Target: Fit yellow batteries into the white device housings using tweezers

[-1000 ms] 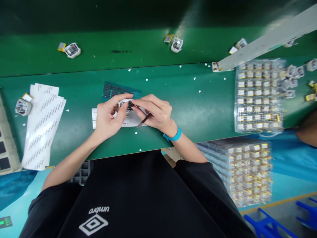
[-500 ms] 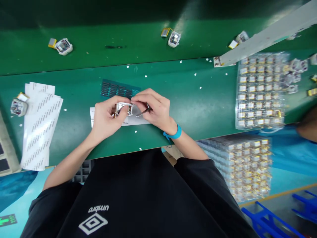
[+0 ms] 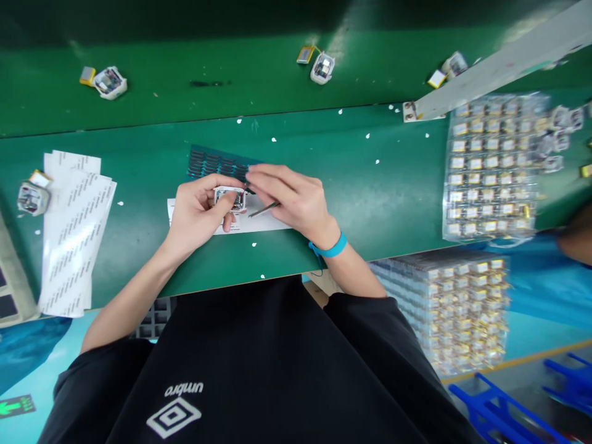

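Observation:
My left hand (image 3: 197,206) is closed around a small white device housing (image 3: 239,196) with a circuit board showing inside, my thumb lying over the board. Metal tweezers (image 3: 263,210) stick out from under my right hand (image 3: 296,200), which grips them. The thumb and forefinger of that hand meet at the housing's upper right edge; a small dark bit shows there, too small to name. Just beyond my hands lies a teal sheet (image 3: 203,161) with rows of dark strips. A white printed paper (image 3: 272,223) lies under both hands.
White printed label sheets (image 3: 76,240) lie at left, with another housing (image 3: 33,198) beside them. More housings with batteries (image 3: 322,68) sit along the back strip. At right are a clear tray of batteries (image 3: 485,163), a slanted metal post (image 3: 490,68) and a person's arm (image 3: 576,240).
My right hand has shifted slightly right and turned, and the tweezers show more of their length. The housing in my left hand has tilted a little.

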{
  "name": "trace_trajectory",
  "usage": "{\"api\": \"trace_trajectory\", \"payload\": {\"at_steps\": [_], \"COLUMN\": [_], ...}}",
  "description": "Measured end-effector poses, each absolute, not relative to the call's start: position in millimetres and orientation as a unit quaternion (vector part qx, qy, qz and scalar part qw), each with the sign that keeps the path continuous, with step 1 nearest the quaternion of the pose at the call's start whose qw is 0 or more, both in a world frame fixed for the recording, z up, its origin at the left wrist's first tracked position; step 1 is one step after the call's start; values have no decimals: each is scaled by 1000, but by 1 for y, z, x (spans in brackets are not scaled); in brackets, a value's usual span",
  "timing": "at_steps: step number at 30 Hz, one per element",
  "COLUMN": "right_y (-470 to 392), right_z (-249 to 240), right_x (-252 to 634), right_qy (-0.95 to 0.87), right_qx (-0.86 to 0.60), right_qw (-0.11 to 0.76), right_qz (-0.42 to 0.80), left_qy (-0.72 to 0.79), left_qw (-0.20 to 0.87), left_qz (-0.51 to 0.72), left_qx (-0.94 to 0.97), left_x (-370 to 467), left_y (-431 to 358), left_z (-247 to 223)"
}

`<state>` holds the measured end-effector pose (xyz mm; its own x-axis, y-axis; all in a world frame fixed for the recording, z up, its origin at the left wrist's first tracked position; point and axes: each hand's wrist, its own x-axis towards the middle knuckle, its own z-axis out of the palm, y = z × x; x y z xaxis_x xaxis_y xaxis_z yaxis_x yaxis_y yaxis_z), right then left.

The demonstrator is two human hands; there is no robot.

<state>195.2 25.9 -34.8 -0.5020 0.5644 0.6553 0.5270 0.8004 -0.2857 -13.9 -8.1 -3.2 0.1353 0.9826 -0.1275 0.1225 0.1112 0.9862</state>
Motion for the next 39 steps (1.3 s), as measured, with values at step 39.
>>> {"api": "trace_trajectory", "payload": {"at_steps": [39], "right_y": [17], "right_z": [-21], "right_x": [184], "right_qy": [-771], "right_qx": [-386], "right_qw": [383], "right_qz": [330], "left_qy": [575], "left_qw": [268], "left_qz": [358], "left_qx": [685], "left_x": [-42], "left_y": [-56], "left_z": [-6]}}
